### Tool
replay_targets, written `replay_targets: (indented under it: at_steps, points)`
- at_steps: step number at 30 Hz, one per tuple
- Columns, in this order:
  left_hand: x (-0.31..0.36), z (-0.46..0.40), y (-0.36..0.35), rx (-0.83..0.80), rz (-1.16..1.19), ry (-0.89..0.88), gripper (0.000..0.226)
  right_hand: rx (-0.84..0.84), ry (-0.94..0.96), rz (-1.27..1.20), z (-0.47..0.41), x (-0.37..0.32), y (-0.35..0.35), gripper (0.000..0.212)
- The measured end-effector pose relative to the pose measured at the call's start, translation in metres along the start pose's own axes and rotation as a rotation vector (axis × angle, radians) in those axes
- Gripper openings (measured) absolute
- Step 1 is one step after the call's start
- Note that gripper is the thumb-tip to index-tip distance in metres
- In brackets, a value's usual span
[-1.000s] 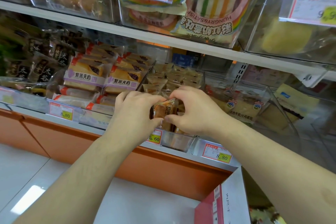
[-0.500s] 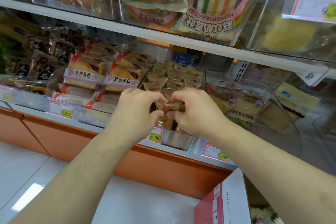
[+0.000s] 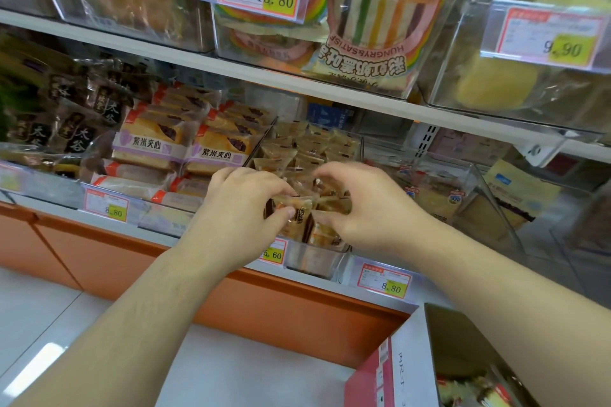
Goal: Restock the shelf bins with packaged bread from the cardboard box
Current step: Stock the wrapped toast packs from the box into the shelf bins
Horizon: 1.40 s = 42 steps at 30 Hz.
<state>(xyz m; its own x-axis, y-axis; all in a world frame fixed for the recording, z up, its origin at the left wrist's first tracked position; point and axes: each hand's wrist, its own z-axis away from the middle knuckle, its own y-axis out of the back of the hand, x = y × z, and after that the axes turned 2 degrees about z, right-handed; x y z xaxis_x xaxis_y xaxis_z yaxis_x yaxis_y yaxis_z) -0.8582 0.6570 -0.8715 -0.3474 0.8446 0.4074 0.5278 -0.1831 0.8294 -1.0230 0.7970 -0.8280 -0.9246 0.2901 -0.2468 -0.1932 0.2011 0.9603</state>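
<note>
store shelving, two tiers of clear plastic bins, orange base panel below, white floor. both hands are at the front of the narrow middle bin (image 3: 314,258) on the lower shelf, the one already part full of small clear-wrapped bread packs.

left hand (image 3: 241,208): thumb and fingers pinched on the top edge of one small bread pack (image 3: 299,213), which stands upright at the bin front. right hand (image 3: 367,208): fingers curled and pressed onto the packs just beside it; can't tell if it actually grips one or only steadies the row.

handling, my read: pack is light, soft, film is crinkly and a bit slick. squeezing the body would likely crush the bread, so hold by the sealed top edge or lightly across the sides.

edges/room: bin is narrow, clear side walls close on both sides, purple-label bread (image 3: 215,152) in the bin to the left, a sparser bin (image 3: 489,195) to the right. upper shelf edge (image 3: 297,79) overhangs, so headroom for lifting out is limited; entry from the front and above looks easiest. cardboard box (image 3: 413,357) sits low at the person's right, open, more packs visible inside, clear path down to it.
</note>
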Motion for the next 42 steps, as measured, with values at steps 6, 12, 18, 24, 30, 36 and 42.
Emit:
replay_targets:
  at_steps: [6,12,18,24,30,36,42]
  points:
    - [0.005,-0.002,-0.011,-0.052,-0.003,-0.09,0.039,0.188,-0.051,0.103,0.027,0.014,-0.029,0.025]
    - [0.01,-0.009,-0.015,-0.064,-0.075,-0.025,0.037,0.285,-0.056,0.067,0.021,0.014,-0.044,0.012]
    - [0.01,-0.007,-0.009,-0.07,-0.087,0.006,0.035,0.158,-0.135,0.074,0.015,0.008,-0.027,0.011]
    - [0.001,-0.001,-0.002,-0.083,-0.009,-0.004,0.036,0.201,-0.207,-0.116,-0.018,0.003,-0.011,0.022]
    - [-0.009,-0.002,0.001,0.024,0.063,0.018,0.022,-0.054,-0.317,-0.083,-0.055,-0.008,-0.016,0.009]
    - [-0.002,-0.003,-0.004,0.093,0.19,0.038,0.017,-0.036,-0.257,-0.083,-0.06,-0.008,-0.01,0.012]
    - [-0.001,-0.003,-0.004,0.089,0.199,0.047,0.018,0.132,-0.169,-0.234,-0.055,-0.002,-0.009,0.013]
